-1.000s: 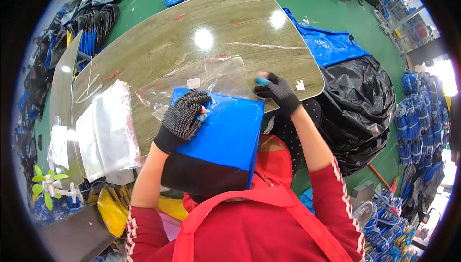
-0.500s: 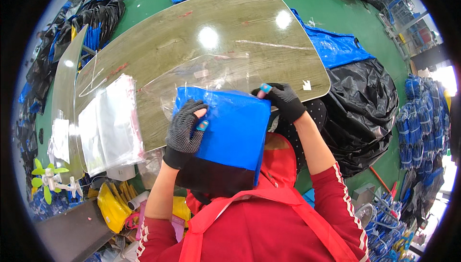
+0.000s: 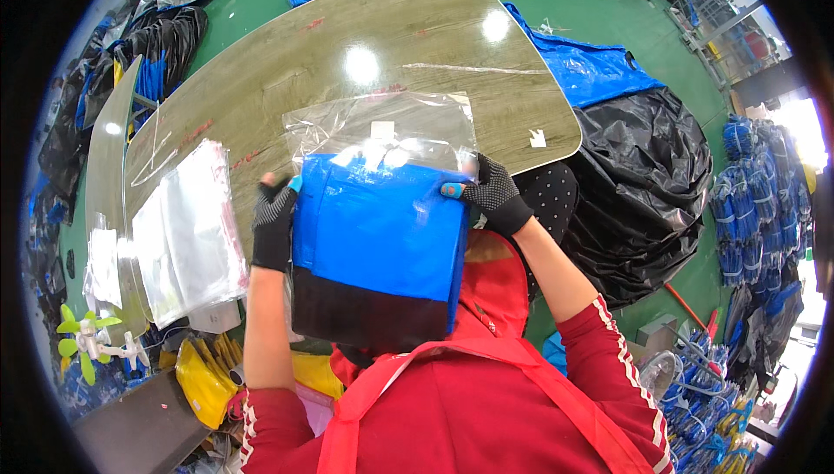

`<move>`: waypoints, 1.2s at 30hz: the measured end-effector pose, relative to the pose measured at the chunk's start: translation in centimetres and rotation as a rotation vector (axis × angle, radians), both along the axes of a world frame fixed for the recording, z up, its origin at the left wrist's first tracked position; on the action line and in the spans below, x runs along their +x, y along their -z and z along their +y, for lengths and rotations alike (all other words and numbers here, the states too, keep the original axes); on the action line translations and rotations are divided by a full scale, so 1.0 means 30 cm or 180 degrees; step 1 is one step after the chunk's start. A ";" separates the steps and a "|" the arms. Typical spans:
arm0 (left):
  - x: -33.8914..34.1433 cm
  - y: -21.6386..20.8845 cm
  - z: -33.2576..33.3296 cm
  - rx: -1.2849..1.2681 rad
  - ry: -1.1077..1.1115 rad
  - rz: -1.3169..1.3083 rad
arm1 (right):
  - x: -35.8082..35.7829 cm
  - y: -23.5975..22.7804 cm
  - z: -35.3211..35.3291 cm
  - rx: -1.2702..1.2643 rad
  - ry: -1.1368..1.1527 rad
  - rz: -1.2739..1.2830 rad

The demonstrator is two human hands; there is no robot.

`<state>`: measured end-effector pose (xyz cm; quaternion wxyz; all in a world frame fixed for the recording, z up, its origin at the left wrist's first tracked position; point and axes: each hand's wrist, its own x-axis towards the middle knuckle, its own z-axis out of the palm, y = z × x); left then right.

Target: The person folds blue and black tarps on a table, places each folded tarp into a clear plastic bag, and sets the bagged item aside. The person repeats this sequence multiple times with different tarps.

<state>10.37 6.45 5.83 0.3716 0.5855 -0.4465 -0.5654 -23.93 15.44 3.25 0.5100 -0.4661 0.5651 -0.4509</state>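
Observation:
A folded blue and black sheet (image 3: 382, 231) lies inside a clear plastic bag (image 3: 339, 126), its far end reaching over the table. My left hand (image 3: 276, 224), in a black dotted glove with bare fingertips, is at the bag's left edge. Its taped thumb touches that edge, while another fingertip stands apart, outside the bag. At the upper right corner of the blue sheet, my right hand (image 3: 497, 196), gloved the same way, grips the bag with its taped thumb on top. The fingers underneath are partly hidden.
The wood-patterned table (image 3: 287, 61) spreads ahead, with a stack of clear bags (image 3: 191, 231) on its left. A large black and blue sheet (image 3: 647, 187) is heaped at the right. Yellow folded pieces (image 3: 200, 383) and a small green fan (image 3: 89, 344) are at lower left.
My left hand has moved from on top of the blue sheet to its left edge. The sheet and bag have shifted left, and the bag's far end now lies flatter and straighter.

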 end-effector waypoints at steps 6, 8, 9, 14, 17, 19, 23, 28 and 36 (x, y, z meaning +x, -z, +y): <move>0.022 -0.008 -0.032 0.0587 0.1041 0.0369 | 0.087 0.049 0.109 -0.0413 0.1160 0.0471; -0.005 -0.036 -0.015 0.0883 0.1121 0.0239 | 0.114 0.066 0.150 0.0025 0.1532 0.1097; -0.019 -0.051 -0.001 0.0677 0.1120 0.0221 | 0.125 0.071 0.167 -0.0375 0.1626 0.0967; -0.021 -0.085 0.093 -0.0443 0.0919 0.0129 | 0.147 0.060 0.247 -0.0596 0.2087 0.0629; 0.006 -0.048 0.129 0.0337 0.0339 0.0649 | 0.136 0.051 0.257 -0.0177 0.1926 0.0133; 0.016 -0.014 0.126 0.0394 0.0612 0.0491 | 0.129 0.061 0.254 0.0237 0.1407 0.0480; 0.015 0.026 0.113 0.0775 0.0806 0.0066 | 0.120 0.113 0.280 -0.0321 0.1386 0.0011; 0.029 0.011 0.132 0.0521 0.0927 0.0096 | 0.077 0.136 0.377 -0.0203 0.0611 0.1126; -0.079 0.080 0.156 -0.0058 0.0804 -0.0270 | 0.063 0.007 0.201 0.0280 0.0618 -0.0553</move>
